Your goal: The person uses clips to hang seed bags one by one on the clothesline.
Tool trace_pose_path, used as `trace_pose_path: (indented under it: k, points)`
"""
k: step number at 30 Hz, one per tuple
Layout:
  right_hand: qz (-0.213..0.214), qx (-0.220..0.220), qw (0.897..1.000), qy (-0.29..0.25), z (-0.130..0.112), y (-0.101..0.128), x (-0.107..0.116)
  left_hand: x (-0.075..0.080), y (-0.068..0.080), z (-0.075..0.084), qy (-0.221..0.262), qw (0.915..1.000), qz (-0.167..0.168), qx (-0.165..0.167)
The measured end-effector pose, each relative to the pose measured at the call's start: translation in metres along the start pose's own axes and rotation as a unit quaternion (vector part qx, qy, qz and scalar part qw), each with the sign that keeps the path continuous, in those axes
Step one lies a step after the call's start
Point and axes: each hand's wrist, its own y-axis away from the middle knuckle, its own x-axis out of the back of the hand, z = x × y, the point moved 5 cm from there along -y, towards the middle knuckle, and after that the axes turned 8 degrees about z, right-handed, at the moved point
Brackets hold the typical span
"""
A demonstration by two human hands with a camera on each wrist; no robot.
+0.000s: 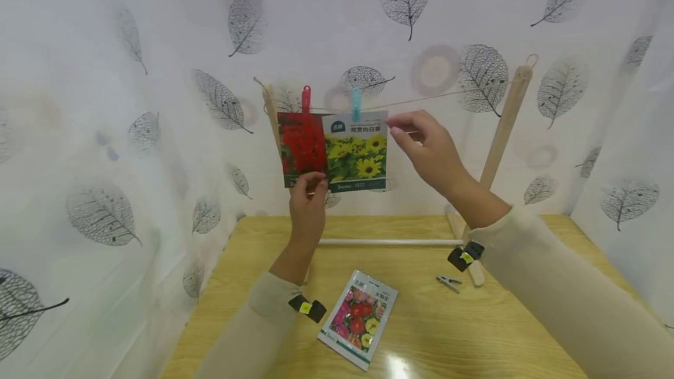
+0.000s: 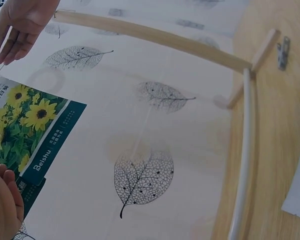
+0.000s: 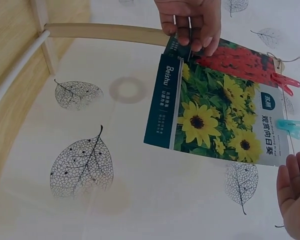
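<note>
Both arms raised off the wooden table toward a string strung between two wooden posts, leaf-print cloth backdrop behind. Right hand is up at string height just right of the sunflower seed packet, wrist bent, fingers loosely extended with tips drawn toward each other near the packet's top right corner; from the right wrist view the fingers are straight and apart from the packet edge, not gripping anything. Left hand is lower, forearm near vertical, thumb and fingers pinching the bottom edge where the sunflower packet overlaps the red flower packet; right wrist view shows fingertips curled over that lower corner. Sunflower packet hangs flat and roughly square to the string, held by a blue clothespin at its top; yellow blooms on green, teal band with white "Beishu" text along the bottom, teal label block at top. Red packet hangs just to its left under a red clothespin, its right edge overlapped by the sunflower packet. On the table: a third seed packet with mixed pink, red and yellow flowers, lying tilted between the forearms, and a small metal clip near the right post's base. A white rod runs between the post bases.
</note>
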Motion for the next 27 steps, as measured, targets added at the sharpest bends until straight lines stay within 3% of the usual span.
trace_pose_path:
  k: [27]
  points:
    - [0.004, -0.028, 1.0, -0.004, 0.023, 0.029, 0.003, 0.0, 0.009, -0.003, 0.01, 0.9998, 0.001, 0.019]
